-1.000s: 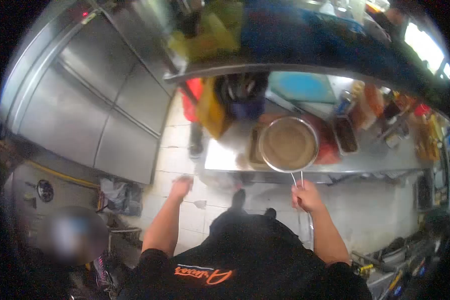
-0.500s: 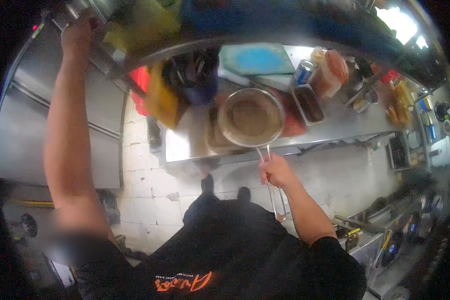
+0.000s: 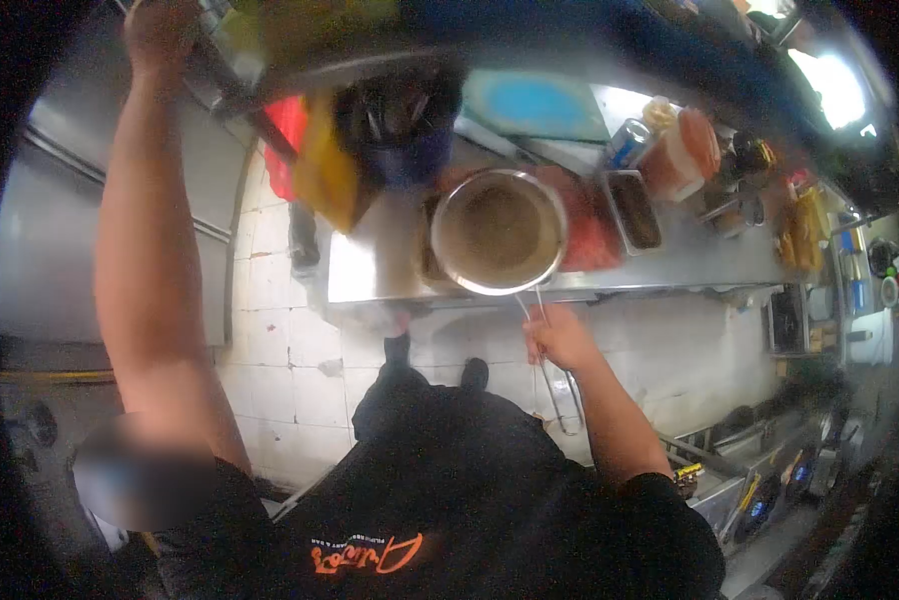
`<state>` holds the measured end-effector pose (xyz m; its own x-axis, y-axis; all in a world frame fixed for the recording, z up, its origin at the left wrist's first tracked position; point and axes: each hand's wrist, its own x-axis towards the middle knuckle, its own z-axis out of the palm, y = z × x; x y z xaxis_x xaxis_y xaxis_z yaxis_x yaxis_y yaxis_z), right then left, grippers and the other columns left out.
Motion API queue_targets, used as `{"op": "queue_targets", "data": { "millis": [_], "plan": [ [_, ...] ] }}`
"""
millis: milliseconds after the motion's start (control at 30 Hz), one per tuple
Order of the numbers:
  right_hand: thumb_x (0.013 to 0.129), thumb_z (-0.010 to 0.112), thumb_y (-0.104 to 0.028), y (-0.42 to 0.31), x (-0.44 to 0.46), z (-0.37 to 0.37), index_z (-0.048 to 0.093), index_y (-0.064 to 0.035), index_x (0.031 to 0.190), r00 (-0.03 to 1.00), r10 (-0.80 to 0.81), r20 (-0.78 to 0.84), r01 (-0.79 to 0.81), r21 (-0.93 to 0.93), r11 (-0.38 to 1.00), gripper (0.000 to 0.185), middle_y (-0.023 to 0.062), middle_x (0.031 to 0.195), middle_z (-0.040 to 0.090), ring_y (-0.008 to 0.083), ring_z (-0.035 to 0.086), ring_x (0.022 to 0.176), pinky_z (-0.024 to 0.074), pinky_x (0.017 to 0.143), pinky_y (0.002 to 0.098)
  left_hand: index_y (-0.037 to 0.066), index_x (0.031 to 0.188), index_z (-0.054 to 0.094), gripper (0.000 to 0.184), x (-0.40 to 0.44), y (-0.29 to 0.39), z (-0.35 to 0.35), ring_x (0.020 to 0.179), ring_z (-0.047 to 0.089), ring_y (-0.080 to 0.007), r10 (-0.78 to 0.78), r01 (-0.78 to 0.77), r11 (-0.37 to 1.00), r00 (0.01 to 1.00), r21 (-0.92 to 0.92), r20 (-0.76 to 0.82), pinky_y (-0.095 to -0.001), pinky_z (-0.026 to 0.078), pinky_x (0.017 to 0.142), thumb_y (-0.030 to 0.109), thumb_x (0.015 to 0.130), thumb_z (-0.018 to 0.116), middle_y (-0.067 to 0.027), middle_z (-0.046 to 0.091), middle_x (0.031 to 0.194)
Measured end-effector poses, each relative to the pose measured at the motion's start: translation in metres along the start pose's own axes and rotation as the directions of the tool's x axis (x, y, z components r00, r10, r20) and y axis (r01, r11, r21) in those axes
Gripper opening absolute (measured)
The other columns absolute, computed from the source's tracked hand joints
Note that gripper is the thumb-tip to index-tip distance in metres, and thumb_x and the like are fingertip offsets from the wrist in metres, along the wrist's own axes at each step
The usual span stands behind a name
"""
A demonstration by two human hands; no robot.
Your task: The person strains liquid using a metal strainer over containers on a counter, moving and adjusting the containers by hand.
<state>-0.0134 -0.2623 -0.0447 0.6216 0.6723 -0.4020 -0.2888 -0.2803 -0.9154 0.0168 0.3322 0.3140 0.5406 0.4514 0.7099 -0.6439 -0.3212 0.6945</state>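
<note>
Sieve: I have the round sieve (image 3: 500,230) up over the near edge of the steel counter (image 3: 355,270), towards its left corner, mesh facing the camera; whether anything lies in it I can't tell.
Right hand: my right hand (image 3: 560,340) is closed round the long wire handle, just off that near edge – fingers wrapped, a narrow grip.
Left hand: my left hand (image 3: 160,35) is stretched far out to the upper left, by the steel cabinet (image 3: 60,220); blurred up there, so I can't tell whether it grips anything.
Step in hand: holding the sieve out with one hand while the other arm reaches away, as I judge it.
Next move: any shift calls for a firm wrist and a level rim, since all the weight hangs out front.
In the way: the overhead shelf (image 3: 360,72) cuts across above the counter, and a metal container (image 3: 427,245) sits partly behind the sieve's left rim – little room for a swing.
Right of the sieve: a red item (image 3: 590,230), then a metal pan of something dark (image 3: 633,215) near the front edge, a can (image 3: 627,140) and an orange tub (image 3: 683,155) further back.
Far side: a blue-topped board (image 3: 535,100).
</note>
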Motion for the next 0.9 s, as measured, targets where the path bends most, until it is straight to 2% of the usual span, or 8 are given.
{"op": "queue_targets", "data": {
  "millis": [133, 233, 300, 367, 467, 667, 800, 900],
  "plan": [
    [0.092, 0.06, -0.018, 0.001, 0.004, 0.012, 0.056, 0.0013, 0.091, 0.999, 0.0, -0.05, 0.01, 0.196, 0.98, 0.02, 0.0078, 0.057, 0.058, 0.0177, 0.058, 0.047, 0.0453, 0.045, 0.0307, 0.002, 0.08, 0.064, 0.03, -0.018, 0.016, 0.038, 0.055, 0.049, -0.0187, 0.259, -0.081, 0.756, 0.948, 0.65, -0.183, -0.0388, 0.04, 0.053, 0.029, 0.093, 0.06, -0.0064, 0.059, 0.067],
    [0.092, 0.06, -0.018, 0.008, 0.0, 0.005, 0.055, 0.0004, 0.091, 0.999, -0.009, -0.03, 0.011, 0.079, 0.997, 0.019, 0.0071, 0.058, 0.058, 0.0175, 0.058, 0.048, 0.0453, 0.045, 0.0305, 0.006, 0.107, 0.069, 0.035, -0.008, 0.002, -0.007, 0.082, 0.067, -0.018, 0.32, -0.491, -0.488, 0.669, 0.722, 0.671, -0.0351, 0.053, 0.08, 0.035, 0.098, 0.051, -0.005, 0.072, 0.098],
    [0.092, 0.06, -0.018, 0.013, 0.0, 0.006, 0.055, -0.0001, 0.091, 1.0, 0.007, -0.016, -0.007, 0.048, 0.999, 0.019, 0.0069, 0.059, 0.058, 0.0172, 0.058, 0.048, 0.0454, 0.045, 0.0304, 0.003, 0.111, 0.066, 0.034, -0.014, 0.001, 0.003, 0.085, 0.067, -0.0202, 0.353, -0.465, -0.252, 0.772, 0.849, 0.528, -0.0351, 0.053, 0.08, 0.031, 0.097, 0.052, -0.0079, 0.07, 0.101],
    [0.092, 0.06, -0.018, 0.01, 0.003, 0.001, 0.056, -0.0005, 0.092, 0.997, 0.051, -0.059, -0.042, 0.151, 0.988, 0.018, 0.0069, 0.059, 0.057, 0.0168, 0.058, 0.048, 0.0459, 0.045, 0.0301, 0.0, 0.115, 0.063, 0.035, -0.018, 0.0, 0.012, 0.088, 0.067, -0.0224, 0.169, -0.145, 0.763, 0.985, 0.63, 0.023, -0.035, 0.054, 0.08, 0.027, 0.096, 0.053, -0.0108, 0.069, 0.105],
    [0.092, 0.06, -0.017, -0.013, -0.007, 0.007, 0.056, -0.0015, 0.093, 0.998, 0.065, -0.016, -0.062, 0.123, 0.99, 0.016, 0.0069, 0.06, 0.058, 0.017, 0.058, 0.048, 0.047, 0.045, 0.0302, -0.005, 0.118, 0.062, 0.034, -0.034, 0.013, 0.034, 0.091, 0.068, -0.027, 0.015, 0.027, 0.946, 0.992, 0.324, -0.125, -0.0361, 0.055, 0.08, 0.019, 0.093, 0.057, -0.0153, 0.068, 0.106],
    [0.09, 0.06, -0.014, -0.005, -0.001, 0.012, 0.056, -0.0013, 0.092, 0.994, 0.088, -0.062, -0.084, 0.075, 0.994, 0.014, 0.0068, 0.062, 0.058, 0.0168, 0.058, 0.05, 0.0482, 0.046, 0.0305, 0.022, 0.128, 0.057, 0.04, -0.001, -0.004, -0.015, 0.078, 0.07, -0.0234, 0.286, -0.318, -0.468, 0.828, 0.824, 0.482, -0.0338, 0.056, 0.065, 0.021, 0.088, 0.058, -0.0047, 0.069, 0.098],
    [0.089, 0.061, -0.015, 0.012, -0.001, 0.008, 0.056, -0.0008, 0.093, 0.996, 0.056, -0.069, -0.049, 0.101, 0.994, 0.016, 0.0067, 0.062, 0.059, 0.0164, 0.059, 0.051, 0.0479, 0.047, 0.0303, 0.029, 0.126, 0.057, 0.042, 0.01, -0.011, -0.025, 0.071, 0.07, -0.0225, 0.334, -0.243, -0.697, 0.723, 0.675, 0.605, -0.0339, 0.056, 0.061, 0.022, 0.085, 0.06, -0.0018, 0.071, 0.086],
    [0.089, 0.061, -0.017, 0.0, -0.005, 0.009, 0.056, -0.0007, 0.095, 0.993, 0.061, -0.096, -0.06, 0.011, 0.998, 0.018, 0.0068, 0.062, 0.06, 0.0163, 0.059, 0.05, 0.0471, 0.046, 0.03, 0.031, 0.127, 0.057, 0.042, 0.008, -0.016, -0.025, 0.074, 0.069, -0.0224, 0.453, -0.41, -0.174, 0.774, 0.895, 0.443, -0.0336, 0.055, 0.063, 0.024, 0.085, 0.06, -0.0018, 0.071, 0.089]
  ]
}}
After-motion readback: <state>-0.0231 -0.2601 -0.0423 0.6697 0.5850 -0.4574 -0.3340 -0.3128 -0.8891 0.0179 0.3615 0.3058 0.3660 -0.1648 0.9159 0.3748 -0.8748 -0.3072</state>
